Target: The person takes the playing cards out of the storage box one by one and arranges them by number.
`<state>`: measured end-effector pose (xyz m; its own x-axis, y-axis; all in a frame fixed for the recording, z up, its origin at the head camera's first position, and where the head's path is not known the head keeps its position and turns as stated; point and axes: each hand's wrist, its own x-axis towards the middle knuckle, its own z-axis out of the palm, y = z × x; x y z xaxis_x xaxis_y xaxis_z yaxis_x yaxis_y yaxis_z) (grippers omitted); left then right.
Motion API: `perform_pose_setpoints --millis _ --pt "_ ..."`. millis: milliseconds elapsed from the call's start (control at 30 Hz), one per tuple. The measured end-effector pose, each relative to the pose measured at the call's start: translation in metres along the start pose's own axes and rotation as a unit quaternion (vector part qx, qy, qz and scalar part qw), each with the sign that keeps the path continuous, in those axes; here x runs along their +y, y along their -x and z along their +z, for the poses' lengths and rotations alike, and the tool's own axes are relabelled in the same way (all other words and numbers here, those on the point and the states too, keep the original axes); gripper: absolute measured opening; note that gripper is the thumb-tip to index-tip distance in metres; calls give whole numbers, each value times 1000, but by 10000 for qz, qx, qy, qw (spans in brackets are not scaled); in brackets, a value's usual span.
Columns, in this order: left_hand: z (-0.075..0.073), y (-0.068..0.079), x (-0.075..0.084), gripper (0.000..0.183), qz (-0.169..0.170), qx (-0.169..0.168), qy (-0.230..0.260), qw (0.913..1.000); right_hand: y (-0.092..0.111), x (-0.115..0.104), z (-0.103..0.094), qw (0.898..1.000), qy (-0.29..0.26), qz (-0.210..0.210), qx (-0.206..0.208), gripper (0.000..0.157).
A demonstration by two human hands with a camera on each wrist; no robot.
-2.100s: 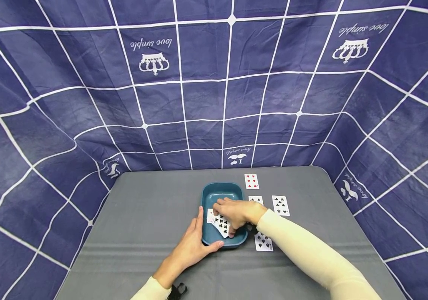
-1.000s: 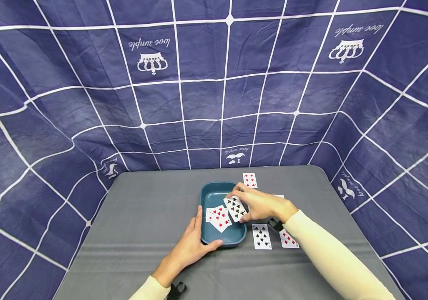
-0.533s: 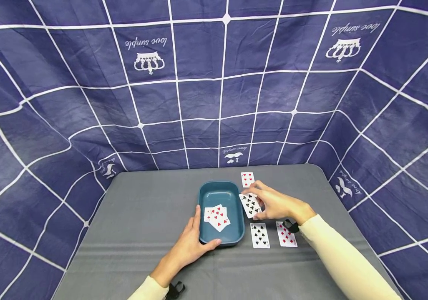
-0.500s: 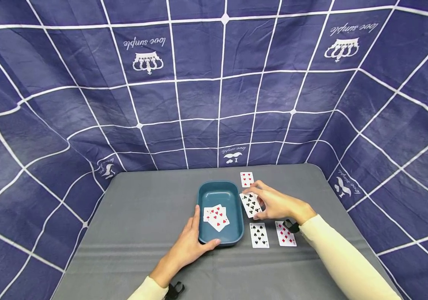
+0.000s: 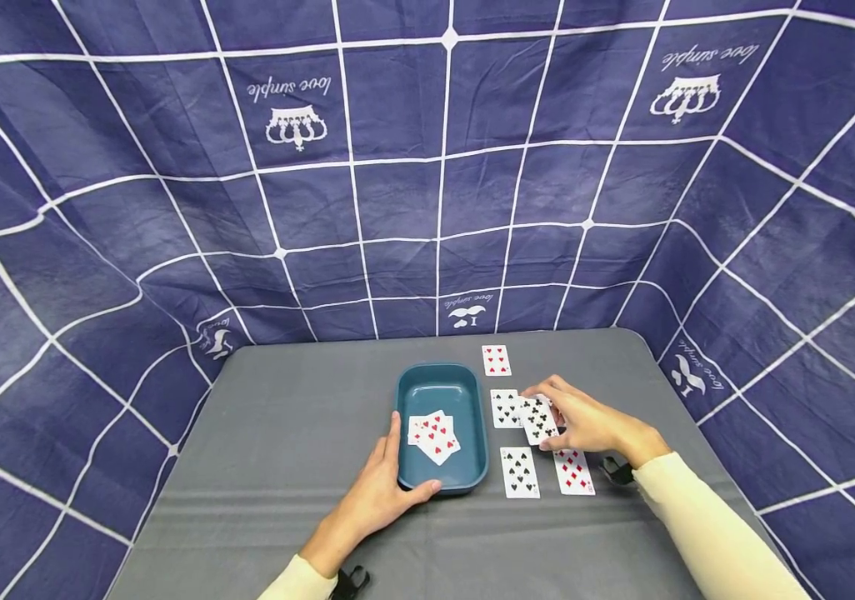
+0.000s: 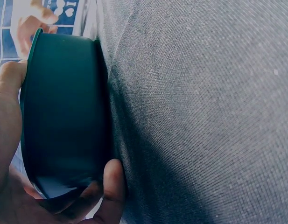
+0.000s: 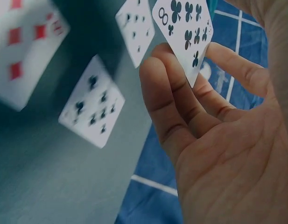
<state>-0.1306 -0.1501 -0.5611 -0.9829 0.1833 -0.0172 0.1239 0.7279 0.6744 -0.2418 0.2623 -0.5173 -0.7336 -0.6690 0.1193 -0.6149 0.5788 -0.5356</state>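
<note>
My right hand (image 5: 581, 421) pinches an eight of clubs (image 5: 537, 422) between thumb and fingertips, over the cards at the right of the tray. In the right wrist view the eight of clubs (image 7: 188, 32) tilts face toward the camera. My left hand (image 5: 378, 496) holds the near left corner of a blue tray (image 5: 478, 450), thumb over the near rim and fingers along the left wall. The left wrist view shows the thumb (image 6: 13, 77) at the rim and a fingertip low by the cloth. Inside the tray lie face-up red cards (image 5: 438, 440), a hearts card on top.
Right of the tray lie a six of hearts (image 5: 497, 361), two spades cards, one farther (image 5: 502, 407) and one nearer (image 5: 520, 472), and a diamonds card (image 5: 573, 475). A clubs card (image 7: 94, 107), hidden by my hand in the head view, shows in the right wrist view. Grey cloth covers the table.
My right hand has lifted the eight of clubs out of the tray and carried it right, past the rim. A hearts card is uncovered there. The left hand stays on the tray.
</note>
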Motion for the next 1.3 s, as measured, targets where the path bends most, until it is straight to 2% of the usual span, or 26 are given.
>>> perform_pose_setpoints --millis 67,167,267,300,400,567,900,1300 --pt "1 -1 0 143 -7 -13 25 10000 9 17 3 9992 -174 -299 190 81" --pt "1 -1 1 144 -24 -17 52 10000 23 26 4 9979 -244 -462 388 79" --pt "1 -1 1 144 -69 -43 63 9999 36 31 7 9985 -191 -249 444 79" --pt "1 -1 1 144 -70 -41 68 9999 40 24 5 9991 -113 18 419 79" --pt "1 0 2 144 -85 -61 62 9999 52 27 6 9986 -39 343 397 81" --pt "1 0 3 144 -104 -76 43 9999 70 32 4 9972 -13 639 382 84" --pt "1 0 2 143 -19 -5 1 10000 104 44 3 9949 -166 892 447 83" --pt "1 0 2 143 -43 -36 24 10000 120 49 3 9929 -311 1046 476 83"
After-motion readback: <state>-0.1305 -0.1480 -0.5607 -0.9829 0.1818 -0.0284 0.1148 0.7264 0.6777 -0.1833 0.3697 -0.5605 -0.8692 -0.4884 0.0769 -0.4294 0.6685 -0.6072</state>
